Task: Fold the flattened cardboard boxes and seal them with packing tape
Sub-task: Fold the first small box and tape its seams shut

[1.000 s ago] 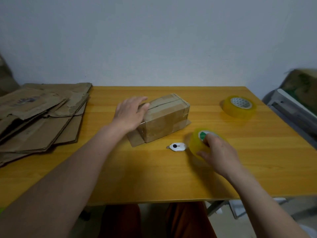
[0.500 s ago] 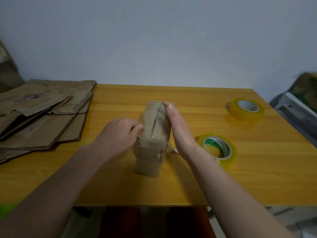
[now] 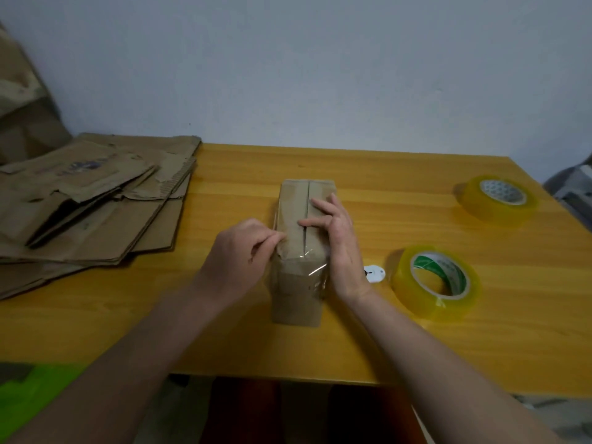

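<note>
At the centre of the frame, on the table (image 3: 400, 341), the box (image 3: 299, 283) stands folded, its long axis running straight away from the viewer toward the wall, one short end facing the lower edge of the frame. The seam between its top flaps runs along that same axis and shows as a dark slit, partly under clear tape that wraps over the near end.

The left hand (image 3: 238, 262) sits against the box's left top edge with fingers curled, seeming to pinch the tape or flap edge there; exactly what it pinches is too small to tell. The right hand (image 3: 338, 243) lies flat along the right side, fingers straight and pressing on the top flap, one fingertip at the seam.

What could go wrong, as I judge it: the slit looks open along the middle, so if the flaps are not pushed together before the tape is smoothed, the seal may bridge a gap and lift. The tape at the near corner looks wrinkled; rubbing it down unevenly could trap creases. Pressing hard on one flap only could skew the box.

At lower right lies a roll (image 3: 435, 283), with a cutter (image 3: 374, 273) just beside the right wrist. A second roll (image 3: 499, 200) sits at upper right, flat boxes (image 3: 96, 200) at upper left.
</note>
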The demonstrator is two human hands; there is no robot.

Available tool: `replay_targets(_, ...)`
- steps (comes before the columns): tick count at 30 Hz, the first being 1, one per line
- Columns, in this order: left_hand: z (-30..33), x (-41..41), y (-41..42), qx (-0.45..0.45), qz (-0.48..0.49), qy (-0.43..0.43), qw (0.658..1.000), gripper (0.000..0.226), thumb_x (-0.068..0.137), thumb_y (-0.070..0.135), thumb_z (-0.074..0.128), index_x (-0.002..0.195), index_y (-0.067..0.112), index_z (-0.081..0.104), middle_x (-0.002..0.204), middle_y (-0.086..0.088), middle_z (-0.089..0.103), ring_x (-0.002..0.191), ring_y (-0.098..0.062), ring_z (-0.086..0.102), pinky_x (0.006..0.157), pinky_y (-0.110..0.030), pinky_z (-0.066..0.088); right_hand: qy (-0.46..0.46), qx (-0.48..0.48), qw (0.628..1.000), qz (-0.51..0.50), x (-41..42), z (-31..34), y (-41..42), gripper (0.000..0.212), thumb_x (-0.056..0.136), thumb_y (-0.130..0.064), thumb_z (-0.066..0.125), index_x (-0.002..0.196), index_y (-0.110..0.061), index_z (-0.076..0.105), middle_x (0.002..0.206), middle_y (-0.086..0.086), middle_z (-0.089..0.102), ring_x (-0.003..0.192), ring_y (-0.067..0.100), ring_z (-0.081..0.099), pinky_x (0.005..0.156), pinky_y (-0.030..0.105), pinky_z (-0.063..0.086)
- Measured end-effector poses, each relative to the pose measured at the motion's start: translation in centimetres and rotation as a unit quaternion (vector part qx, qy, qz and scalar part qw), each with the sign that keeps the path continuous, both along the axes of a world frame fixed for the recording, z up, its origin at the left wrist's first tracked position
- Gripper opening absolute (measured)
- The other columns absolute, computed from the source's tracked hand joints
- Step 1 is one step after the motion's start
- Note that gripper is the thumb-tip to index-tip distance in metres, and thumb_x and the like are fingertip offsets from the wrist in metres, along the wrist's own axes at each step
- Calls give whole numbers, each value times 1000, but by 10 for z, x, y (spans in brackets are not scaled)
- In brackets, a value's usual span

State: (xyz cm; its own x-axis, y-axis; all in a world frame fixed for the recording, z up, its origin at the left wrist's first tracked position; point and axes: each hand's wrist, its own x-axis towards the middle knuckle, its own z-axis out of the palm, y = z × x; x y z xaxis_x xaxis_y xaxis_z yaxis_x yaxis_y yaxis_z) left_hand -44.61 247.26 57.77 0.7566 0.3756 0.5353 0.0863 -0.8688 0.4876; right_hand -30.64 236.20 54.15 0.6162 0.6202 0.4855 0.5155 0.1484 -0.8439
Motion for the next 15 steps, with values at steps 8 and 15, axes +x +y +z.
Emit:
replay_targets(8,-2,-5,0,-33,-10,2,999,27,89,24,58,106,10,73,84,1,64,69,0,57,62,-8,44,-236,-141,959,66,28,-2,-24,69,90,-64,39,139,-17,46,151,0,35,147,15,13,119,22,8)
replay_targets(15,3,-6,-4,-22,10,32,999,44,75,49,72,105,16,74,80,5,65,71,-5,57,61,-8,42,-239,-150,956,75,25,-1,-32,69,84,-53,58,141,-18,44,153,-1,31,148,16,8,118,19,7)
